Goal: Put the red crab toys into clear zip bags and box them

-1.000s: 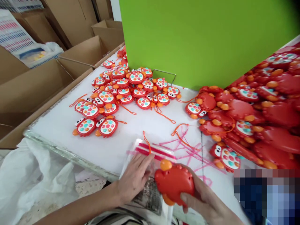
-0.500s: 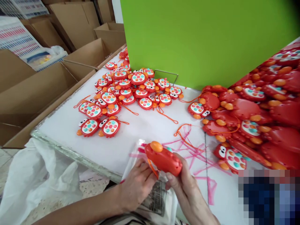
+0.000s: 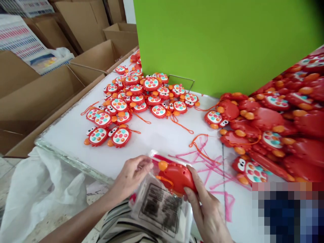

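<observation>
At the table's near edge, my right hand (image 3: 206, 206) grips a red toy crab (image 3: 177, 177) between thumb and fingers. The crab shows its plain red back, an orange claw and an orange cord loop. My left hand (image 3: 135, 172) pinches the upper left edge of a clear plastic bag (image 3: 138, 211) printed with a black text box. The crab lies at the bag's mouth; how far it is inside I cannot tell. Under the bag are a striped garment and the table edge.
Several red crabs (image 3: 120, 136) with dotted white faces lie on the white table (image 3: 73, 126), near a green panel (image 3: 202, 44). A larger heap of crabs (image 3: 265, 116) is at the right. Cardboard boxes (image 3: 48, 98) stand left, above white sheeting (image 3: 45, 192). A pixelated patch covers the lower right.
My left hand has moved up and left from beside the crab to the bag's edge. The crab has turned to show its flat back, and more of the printed bag is visible.
</observation>
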`<state>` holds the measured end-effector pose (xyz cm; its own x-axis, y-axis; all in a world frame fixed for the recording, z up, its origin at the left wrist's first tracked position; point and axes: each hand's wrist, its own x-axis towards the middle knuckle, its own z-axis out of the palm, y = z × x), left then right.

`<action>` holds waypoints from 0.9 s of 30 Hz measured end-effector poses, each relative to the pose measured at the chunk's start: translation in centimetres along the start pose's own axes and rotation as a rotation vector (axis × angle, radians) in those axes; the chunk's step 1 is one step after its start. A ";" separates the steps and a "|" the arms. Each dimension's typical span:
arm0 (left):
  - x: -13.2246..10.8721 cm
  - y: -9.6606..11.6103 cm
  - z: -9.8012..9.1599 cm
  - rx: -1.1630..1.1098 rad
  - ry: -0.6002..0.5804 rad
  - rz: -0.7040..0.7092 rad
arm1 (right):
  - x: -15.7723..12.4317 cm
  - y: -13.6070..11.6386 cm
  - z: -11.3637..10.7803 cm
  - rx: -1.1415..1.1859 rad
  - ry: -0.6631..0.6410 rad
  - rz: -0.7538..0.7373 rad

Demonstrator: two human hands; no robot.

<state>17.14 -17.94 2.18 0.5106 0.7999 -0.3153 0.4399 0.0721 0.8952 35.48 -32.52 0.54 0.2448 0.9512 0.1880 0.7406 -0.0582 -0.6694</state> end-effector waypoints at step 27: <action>-0.3 -0.1 2.3 -0.298 -0.273 -0.059 | 3.8 -2.3 2.5 -0.027 -0.058 -0.183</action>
<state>18.62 -19.51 1.42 0.6860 0.6043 -0.4053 0.2615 0.3150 0.9124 33.12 -28.00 0.97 0.0686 0.9624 0.2630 0.7863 0.1101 -0.6079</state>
